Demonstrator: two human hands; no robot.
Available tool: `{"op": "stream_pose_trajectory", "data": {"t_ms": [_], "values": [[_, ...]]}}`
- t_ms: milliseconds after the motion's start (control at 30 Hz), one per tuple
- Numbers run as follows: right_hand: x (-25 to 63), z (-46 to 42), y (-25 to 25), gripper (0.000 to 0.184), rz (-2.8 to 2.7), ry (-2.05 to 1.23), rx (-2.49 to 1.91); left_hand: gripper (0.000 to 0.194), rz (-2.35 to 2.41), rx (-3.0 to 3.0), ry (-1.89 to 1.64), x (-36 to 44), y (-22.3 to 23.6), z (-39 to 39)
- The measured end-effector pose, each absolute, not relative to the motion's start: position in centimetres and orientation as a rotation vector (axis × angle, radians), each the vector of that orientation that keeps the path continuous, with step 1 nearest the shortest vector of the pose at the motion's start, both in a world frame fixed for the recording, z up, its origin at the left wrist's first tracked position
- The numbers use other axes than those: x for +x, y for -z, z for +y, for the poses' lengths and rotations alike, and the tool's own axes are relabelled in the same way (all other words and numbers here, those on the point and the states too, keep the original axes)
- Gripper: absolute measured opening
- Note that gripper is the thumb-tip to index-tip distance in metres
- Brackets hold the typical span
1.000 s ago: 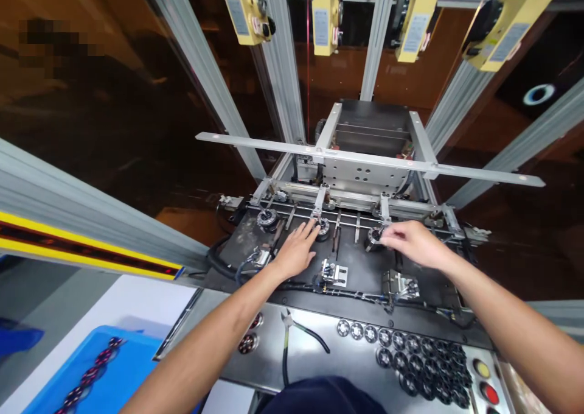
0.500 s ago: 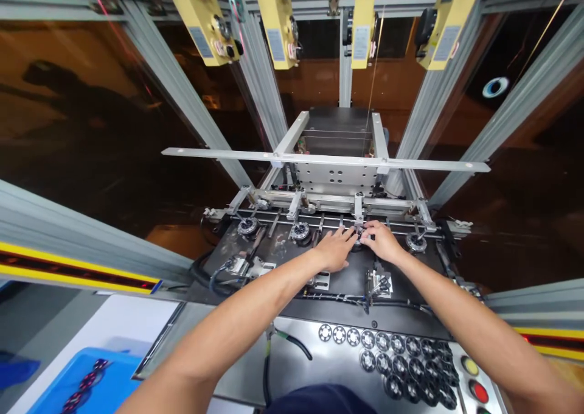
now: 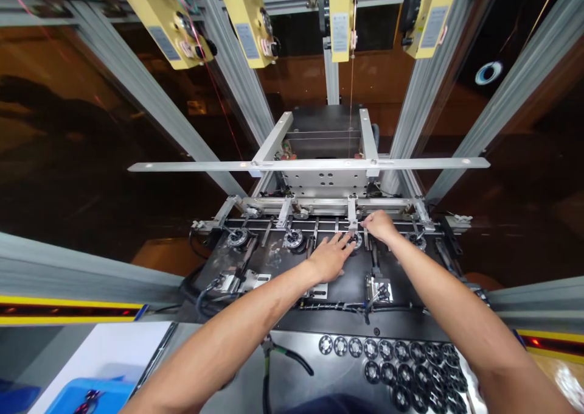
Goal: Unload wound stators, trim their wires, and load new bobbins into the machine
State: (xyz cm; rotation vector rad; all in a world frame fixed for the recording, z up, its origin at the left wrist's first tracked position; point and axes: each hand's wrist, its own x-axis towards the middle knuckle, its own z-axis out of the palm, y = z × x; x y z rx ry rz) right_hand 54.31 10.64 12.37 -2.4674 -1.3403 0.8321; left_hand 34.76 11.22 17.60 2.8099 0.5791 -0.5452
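Note:
Both my hands are at the third round stator seated in a row of fixtures on the black machine plate. My left hand lies flat with fingers stretched out, fingertips touching the stator's left side. My right hand is curled just above and right of it, fingers pinched near a metal clamp; what they hold is hidden. Other stators sit at the far left, the second place and the far right.
Several loose black round stators lie on the steel shelf in front of me, beside pliers. A blue tray sits at the lower left. Yellow devices hang overhead from an aluminium frame; a long bar crosses the machine.
My left hand went from the second stator to the third; my right hand came left from the fourth fixture to the same one. My view has shifted rightward.

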Motion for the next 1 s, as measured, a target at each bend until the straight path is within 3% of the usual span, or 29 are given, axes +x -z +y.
{"op": "stream_pose_trajectory", "data": {"t_ms": [233,467,533,633,700,800,1000], "values": [[53.4,8.3,-11.6,0.030,-1.195,-1.107,-2.222,0.090,0.603,2.779,0.596,35.3,-17.4,11.4],[51.8,7.2,-14.8,0.029,-1.262,-0.904,-2.219,0.092,0.582,2.790,0.546,34.4,-17.8,11.6],[52.6,4.6,-16.6,0.027,-1.339,-0.801,-2.234,0.082,0.573,2.812,0.462,34.1,-18.5,10.8],[55.9,-0.4,-18.9,0.023,-1.410,-0.688,-2.309,0.051,0.496,2.835,0.289,35.1,-19.5,9.4],[59.1,-3.0,-19.8,0.020,-1.366,-0.632,-2.434,0.043,0.389,2.840,0.205,37.2,-19.6,8.5],[62.9,-4.1,-19.3,0.021,-1.290,-0.607,-2.582,0.049,0.223,2.850,0.182,41.7,-18.6,7.7],[64.7,-2.7,-16.4,0.026,-1.333,-0.757,-2.567,0.082,0.079,2.891,0.260,47.5,-15.3,7.0]]}}
